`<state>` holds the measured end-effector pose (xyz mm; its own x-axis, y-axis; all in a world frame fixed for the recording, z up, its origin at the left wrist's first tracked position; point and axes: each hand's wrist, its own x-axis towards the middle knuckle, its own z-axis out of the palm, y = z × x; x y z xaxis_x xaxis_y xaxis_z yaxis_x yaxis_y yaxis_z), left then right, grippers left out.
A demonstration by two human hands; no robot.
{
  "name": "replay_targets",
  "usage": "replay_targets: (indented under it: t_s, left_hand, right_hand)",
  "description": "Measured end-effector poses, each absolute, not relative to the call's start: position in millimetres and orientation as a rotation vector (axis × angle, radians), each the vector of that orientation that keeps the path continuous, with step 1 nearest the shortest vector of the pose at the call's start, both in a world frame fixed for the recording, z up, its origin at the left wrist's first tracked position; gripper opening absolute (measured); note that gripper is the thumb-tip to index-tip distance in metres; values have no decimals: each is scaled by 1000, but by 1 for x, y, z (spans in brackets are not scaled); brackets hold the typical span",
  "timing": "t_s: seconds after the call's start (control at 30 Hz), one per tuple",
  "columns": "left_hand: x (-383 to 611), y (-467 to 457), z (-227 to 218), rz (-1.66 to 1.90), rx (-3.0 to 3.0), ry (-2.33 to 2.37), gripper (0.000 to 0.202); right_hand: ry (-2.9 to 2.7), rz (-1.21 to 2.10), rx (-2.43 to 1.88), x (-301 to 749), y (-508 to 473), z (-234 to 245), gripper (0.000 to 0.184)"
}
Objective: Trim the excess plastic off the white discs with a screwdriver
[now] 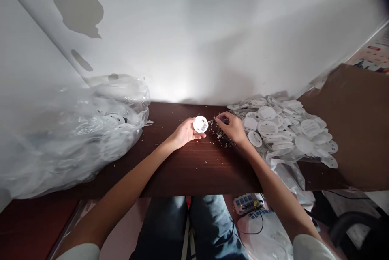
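My left hand [186, 132] grips a round white plastic disc [200, 124] just above the dark wooden table [188, 166]. My right hand [232, 127] is curled a little to the right of the disc, fingers pinched together on something small that I cannot make out. Small white plastic shavings [219, 135] lie scattered on the wood between and under the hands. A heap of similar white discs [284, 128] lies on clear plastic right beside my right wrist.
A large clear plastic bag [69, 134] holding more white parts fills the table's left side. A brown cardboard flap [355, 126] rises at the right. A white wall stands behind the table. Below the table edge lie a power strip [247, 203] with a black cable, and my knees.
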<state>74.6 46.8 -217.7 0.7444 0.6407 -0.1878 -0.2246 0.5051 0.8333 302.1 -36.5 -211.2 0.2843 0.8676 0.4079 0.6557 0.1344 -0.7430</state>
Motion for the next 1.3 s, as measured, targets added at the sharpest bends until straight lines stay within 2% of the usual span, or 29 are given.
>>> replay_targets:
  t_s: [0.23, 0.4, 0.67, 0.93, 1.17, 1.3]
  left_hand:
    - [77, 29, -216, 741, 712, 325, 30]
    - [85, 15, -216, 844, 662, 301, 21]
    - [90, 6, -218, 858, 701, 341, 37]
    - [89, 7, -219, 850, 742, 325, 42]
    - [79, 14, -212, 704, 905, 285, 49]
    - [79, 17, -214, 694, 1009, 346, 45]
  right_hand:
    - [-1182, 655, -1311, 272, -41, -211, 36]
    - [-1246, 621, -1342, 261, -41, -216, 28]
    - [-1250, 594, -1346, 258, -42, -222, 27]
    - [-1177, 611, -1329, 254, -41, -222, 33]
    - [-1106, 695, -1286, 256, -43, -218, 38]
    - [-1011, 869, -1235, 254, -47, -209, 42]
